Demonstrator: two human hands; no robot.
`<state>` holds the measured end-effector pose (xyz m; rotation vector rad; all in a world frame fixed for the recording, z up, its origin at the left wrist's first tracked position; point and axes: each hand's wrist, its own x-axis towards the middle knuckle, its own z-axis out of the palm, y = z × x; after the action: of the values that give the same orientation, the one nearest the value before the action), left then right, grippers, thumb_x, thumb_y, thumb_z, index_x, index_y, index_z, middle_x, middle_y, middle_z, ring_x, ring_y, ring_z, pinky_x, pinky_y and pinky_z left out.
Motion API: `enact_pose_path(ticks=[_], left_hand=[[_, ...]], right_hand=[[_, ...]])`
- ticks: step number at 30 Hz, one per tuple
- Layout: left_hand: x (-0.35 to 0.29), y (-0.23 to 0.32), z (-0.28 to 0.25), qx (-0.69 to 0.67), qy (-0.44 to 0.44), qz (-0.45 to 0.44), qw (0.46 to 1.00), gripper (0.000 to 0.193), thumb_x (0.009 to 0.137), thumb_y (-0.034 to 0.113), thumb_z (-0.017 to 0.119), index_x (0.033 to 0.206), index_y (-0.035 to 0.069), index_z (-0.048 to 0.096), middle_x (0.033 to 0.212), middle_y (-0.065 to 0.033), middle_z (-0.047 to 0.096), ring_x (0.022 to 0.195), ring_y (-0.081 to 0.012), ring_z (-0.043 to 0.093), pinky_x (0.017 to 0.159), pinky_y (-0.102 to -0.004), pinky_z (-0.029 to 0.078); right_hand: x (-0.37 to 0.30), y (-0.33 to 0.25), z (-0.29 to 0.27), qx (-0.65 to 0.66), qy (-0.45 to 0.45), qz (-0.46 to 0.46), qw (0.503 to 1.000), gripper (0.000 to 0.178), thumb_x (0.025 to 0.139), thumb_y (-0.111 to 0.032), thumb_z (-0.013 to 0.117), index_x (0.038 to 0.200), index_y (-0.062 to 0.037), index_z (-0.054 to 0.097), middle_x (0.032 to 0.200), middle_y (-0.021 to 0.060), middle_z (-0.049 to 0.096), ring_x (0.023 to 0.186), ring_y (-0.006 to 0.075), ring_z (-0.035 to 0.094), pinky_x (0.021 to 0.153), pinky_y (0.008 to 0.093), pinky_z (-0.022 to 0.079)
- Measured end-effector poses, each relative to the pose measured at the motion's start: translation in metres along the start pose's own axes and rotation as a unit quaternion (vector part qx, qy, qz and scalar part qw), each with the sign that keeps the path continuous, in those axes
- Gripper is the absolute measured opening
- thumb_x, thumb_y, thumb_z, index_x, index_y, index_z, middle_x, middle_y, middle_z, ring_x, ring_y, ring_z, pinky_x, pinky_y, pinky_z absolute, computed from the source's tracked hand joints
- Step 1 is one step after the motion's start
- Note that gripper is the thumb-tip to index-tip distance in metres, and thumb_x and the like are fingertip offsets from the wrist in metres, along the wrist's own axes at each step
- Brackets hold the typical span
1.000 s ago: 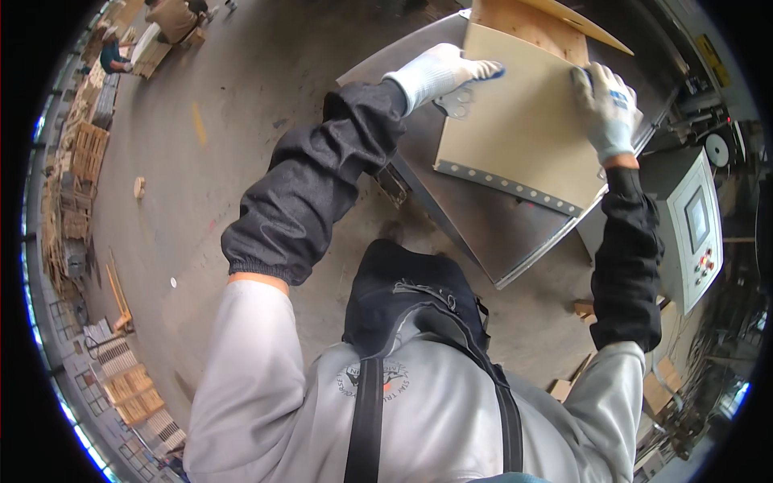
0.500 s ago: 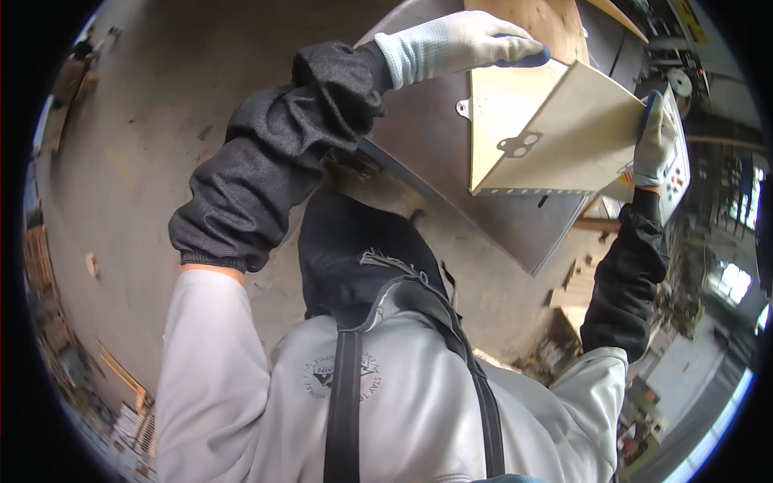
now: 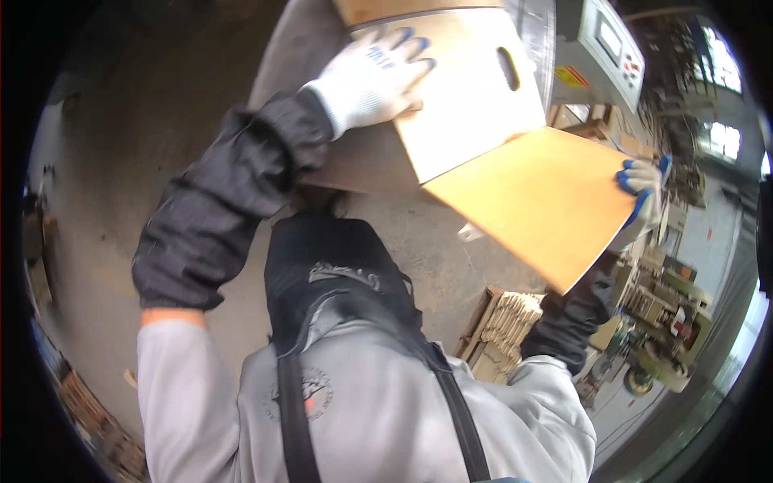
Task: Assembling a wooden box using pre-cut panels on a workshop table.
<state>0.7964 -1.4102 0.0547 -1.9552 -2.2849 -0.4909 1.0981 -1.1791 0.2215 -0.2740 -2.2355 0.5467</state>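
Note:
My left hand (image 3: 372, 79), in a white glove with blue fingertips, lies with fingers spread on the near left part of a pale wooden panel (image 3: 475, 84). That panel has an oblong slot and rests on a grey metal table (image 3: 362, 161). In my right hand (image 3: 642, 193), also gloved, is the right edge of an orange-brown wooden panel (image 3: 531, 201), the fingers curled over it. This panel is tilted and hangs out past the table's near side, its far edge meeting the pale panel's near right edge. A small light metal tab (image 3: 469, 233) shows below it.
Another wooden board (image 3: 419, 8) lies beyond the pale panel. A grey control box (image 3: 600, 48) with a screen and buttons stands at the far right. A wooden crate of stacked pieces (image 3: 503, 334) sits on the floor near my right arm, and machinery (image 3: 664, 322) stands farther right.
My right hand has swung its panel down and toward me, turning up its orange-brown face. My left hand has come down flat on the pale panel. The view has shifted right.

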Motion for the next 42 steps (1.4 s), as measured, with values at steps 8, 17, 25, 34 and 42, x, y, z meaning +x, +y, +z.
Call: enact_pose_path(ticks=[8,17,25,34,42], left_hand=[[-0.006,0.019,-0.036,0.035,-0.062,0.019,0.997,0.061,0.094,0.043,0.068,0.145,0.011,0.058,0.153,-0.0158,0.052,0.142,-0.0382,0.047,0.118,-0.0517,0.035],[0.131,0.066,0.019,-0.099,-0.071,0.296,0.947,0.062,0.093,0.041,0.073,0.145,0.012,0.058,0.157,-0.0167,0.051,0.15,-0.0375,0.04,0.125,-0.0562,0.028],[0.132,0.093,0.058,-0.106,-0.098,0.325,0.934,0.068,0.103,0.052,0.055,0.155,0.008,0.049,0.164,-0.0189,0.041,0.157,-0.0366,0.029,0.128,-0.0583,0.02],[0.141,0.088,0.067,-0.151,-0.049,0.311,0.937,0.062,0.1,0.037,0.055,0.148,-0.002,0.05,0.155,-0.0205,0.051,0.152,-0.0341,0.039,0.126,-0.0527,0.025],[0.067,-0.016,0.022,-0.219,0.019,0.274,0.936,0.047,0.095,0.023,0.063,0.136,0.001,0.06,0.13,-0.0215,0.067,0.125,-0.0353,0.062,0.107,-0.05,0.048]], right_hand=[[-0.113,0.007,-0.047,-0.034,0.076,0.09,0.992,0.023,0.084,-0.022,0.045,0.071,-0.004,0.049,0.087,0.015,0.069,0.125,0.0405,0.061,0.129,0.0643,0.01],[-0.034,-0.005,-0.012,0.219,0.176,0.219,0.934,0.067,0.09,-0.012,0.05,0.155,0.0029,0.044,0.166,0.0174,0.039,0.145,0.0271,0.047,0.121,0.0384,0.036],[-0.008,0.003,0.011,0.3,0.275,0.329,0.852,0.055,0.098,-0.013,0.053,0.148,0.0092,0.05,0.162,0.0223,0.044,0.148,0.0336,0.048,0.123,0.0381,0.036],[0.017,0.077,0.038,-0.276,-0.06,0.174,0.943,0.055,0.101,-0.021,0.046,0.15,0.0042,0.051,0.156,0.0231,0.051,0.144,0.0359,0.052,0.121,0.0445,0.037],[0.097,0.062,0.219,-0.456,-0.041,0.014,0.889,0.022,0.093,-0.017,0.06,0.098,0.0002,0.072,0.104,0.0272,0.065,0.102,0.0419,0.062,0.095,0.0469,0.05]])
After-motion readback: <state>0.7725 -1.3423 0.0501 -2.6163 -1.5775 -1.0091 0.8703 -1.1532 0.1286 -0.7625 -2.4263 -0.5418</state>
